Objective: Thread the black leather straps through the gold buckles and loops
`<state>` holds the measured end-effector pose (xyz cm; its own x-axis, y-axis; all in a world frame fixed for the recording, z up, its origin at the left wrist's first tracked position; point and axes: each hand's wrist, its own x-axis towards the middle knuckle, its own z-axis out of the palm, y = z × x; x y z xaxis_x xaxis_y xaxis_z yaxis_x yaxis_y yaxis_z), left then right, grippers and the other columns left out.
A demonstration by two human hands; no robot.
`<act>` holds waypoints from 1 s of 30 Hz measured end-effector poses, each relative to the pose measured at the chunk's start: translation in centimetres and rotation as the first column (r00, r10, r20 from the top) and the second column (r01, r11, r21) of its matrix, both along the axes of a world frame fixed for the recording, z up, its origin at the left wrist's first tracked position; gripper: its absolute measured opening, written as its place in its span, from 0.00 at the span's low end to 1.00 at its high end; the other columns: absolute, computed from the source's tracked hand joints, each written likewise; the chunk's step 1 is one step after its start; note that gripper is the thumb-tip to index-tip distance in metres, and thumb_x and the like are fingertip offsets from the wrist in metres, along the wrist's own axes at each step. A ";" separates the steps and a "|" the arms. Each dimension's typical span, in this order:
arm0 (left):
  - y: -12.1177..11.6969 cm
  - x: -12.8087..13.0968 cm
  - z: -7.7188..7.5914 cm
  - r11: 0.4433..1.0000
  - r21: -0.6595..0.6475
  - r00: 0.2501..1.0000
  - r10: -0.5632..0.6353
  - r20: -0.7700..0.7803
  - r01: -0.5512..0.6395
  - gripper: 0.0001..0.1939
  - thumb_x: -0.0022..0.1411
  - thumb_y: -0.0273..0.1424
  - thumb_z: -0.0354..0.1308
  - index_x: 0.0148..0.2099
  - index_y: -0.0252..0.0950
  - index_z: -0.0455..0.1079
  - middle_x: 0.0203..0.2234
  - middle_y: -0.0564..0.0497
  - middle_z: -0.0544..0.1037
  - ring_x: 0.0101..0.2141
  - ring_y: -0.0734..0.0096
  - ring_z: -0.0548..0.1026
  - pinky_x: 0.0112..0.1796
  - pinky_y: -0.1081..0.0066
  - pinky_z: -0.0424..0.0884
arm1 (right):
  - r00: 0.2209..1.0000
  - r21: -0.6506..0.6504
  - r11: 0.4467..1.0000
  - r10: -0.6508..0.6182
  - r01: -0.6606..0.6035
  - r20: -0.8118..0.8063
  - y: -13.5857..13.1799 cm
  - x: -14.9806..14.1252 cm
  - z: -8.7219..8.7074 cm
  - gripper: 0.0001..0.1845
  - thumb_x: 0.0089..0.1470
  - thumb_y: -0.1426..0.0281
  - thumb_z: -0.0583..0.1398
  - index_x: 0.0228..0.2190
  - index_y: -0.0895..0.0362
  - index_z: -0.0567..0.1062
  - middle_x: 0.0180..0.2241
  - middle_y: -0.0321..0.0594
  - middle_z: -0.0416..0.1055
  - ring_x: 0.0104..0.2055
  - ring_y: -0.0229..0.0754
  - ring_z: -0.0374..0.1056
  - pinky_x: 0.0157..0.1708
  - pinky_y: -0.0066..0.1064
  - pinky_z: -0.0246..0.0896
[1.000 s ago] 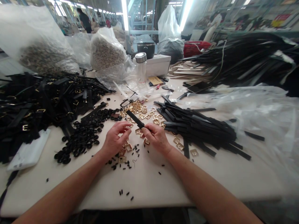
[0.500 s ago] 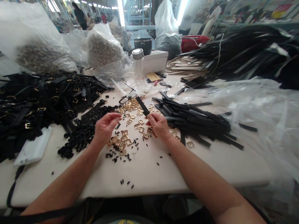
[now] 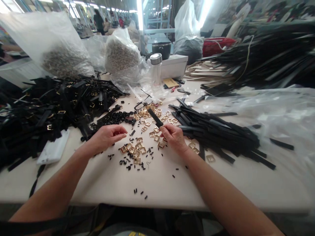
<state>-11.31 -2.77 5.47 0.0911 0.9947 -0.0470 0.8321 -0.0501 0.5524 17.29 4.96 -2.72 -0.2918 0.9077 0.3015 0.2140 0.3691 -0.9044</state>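
Observation:
My right hand point(image 3: 174, 137) pinches the near end of a short black strap point(image 3: 155, 118), which points up and away to the left. My left hand point(image 3: 106, 136) hovers just above the table with fingers curled in a pinch; what they hold, if anything, is too small to make out. Between and under both hands lie several gold square buckles point(image 3: 136, 149) and tiny black bits point(image 3: 128, 162). A spread of black rings point(image 3: 118, 118) lies just beyond my left hand.
A pile of loose black straps point(image 3: 214, 129) lies right of my right hand. Straps with buckles point(image 3: 56, 105) heap up at the left beside a white tray point(image 3: 52, 150). Plastic bags point(image 3: 121, 55), a bottle point(image 3: 156, 70), a box point(image 3: 173, 65) and clear plastic sheeting point(image 3: 270, 111) surround the table.
My left hand has drawn away to the left, toward the black rings. My right hand keeps the strap and has sunk slightly. The camera view has shifted.

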 end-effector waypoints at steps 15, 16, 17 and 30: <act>7.9 2.0 -3.5 0.970 0.197 0.941 -0.070 -0.332 0.141 0.06 0.54 0.30 0.58 0.33 0.39 0.76 0.29 0.50 0.76 0.30 0.65 0.73 0.35 0.69 0.68 | 0.998 0.107 0.994 0.003 -0.010 0.066 -0.1 0.2 0.6 0.14 0.60 0.64 0.56 0.24 0.56 0.72 0.20 0.35 0.69 0.23 0.37 0.64 0.25 0.27 0.57; 8.0 2.0 -3.8 0.969 0.204 0.939 -0.065 -0.338 0.141 0.06 0.54 0.29 0.58 0.33 0.39 0.76 0.28 0.50 0.76 0.30 0.65 0.73 0.36 0.69 0.68 | 0.997 0.121 0.992 0.006 -0.015 0.074 -0.1 0.2 0.7 0.14 0.60 0.64 0.56 0.24 0.56 0.72 0.20 0.35 0.69 0.24 0.37 0.64 0.27 0.27 0.57; 8.1 1.9 -4.1 0.968 0.211 0.939 -0.057 -0.338 0.135 0.06 0.54 0.29 0.57 0.33 0.38 0.76 0.28 0.49 0.76 0.31 0.64 0.74 0.37 0.68 0.68 | 0.997 0.136 0.990 0.011 -0.022 0.081 -0.1 0.1 0.7 0.14 0.60 0.65 0.56 0.24 0.56 0.72 0.21 0.35 0.69 0.24 0.37 0.65 0.28 0.28 0.58; 2.6 7.9 -5.0 0.964 -0.188 0.511 0.261 0.819 -0.190 0.12 0.50 0.34 0.67 0.38 0.37 0.74 0.32 0.50 0.81 0.33 0.68 0.79 0.36 0.70 0.74 | 0.993 0.144 0.984 0.097 -0.106 0.071 -1.5 -0.8 0.9 0.13 0.59 0.68 0.58 0.24 0.57 0.74 0.22 0.34 0.68 0.25 0.34 0.63 0.28 0.26 0.56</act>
<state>-3.43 -0.15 0.52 -0.1035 0.9850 -0.1379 -0.0285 0.1357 0.9903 16.54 3.50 -1.80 -0.4031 0.8195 0.4074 0.2237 0.5199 -0.8244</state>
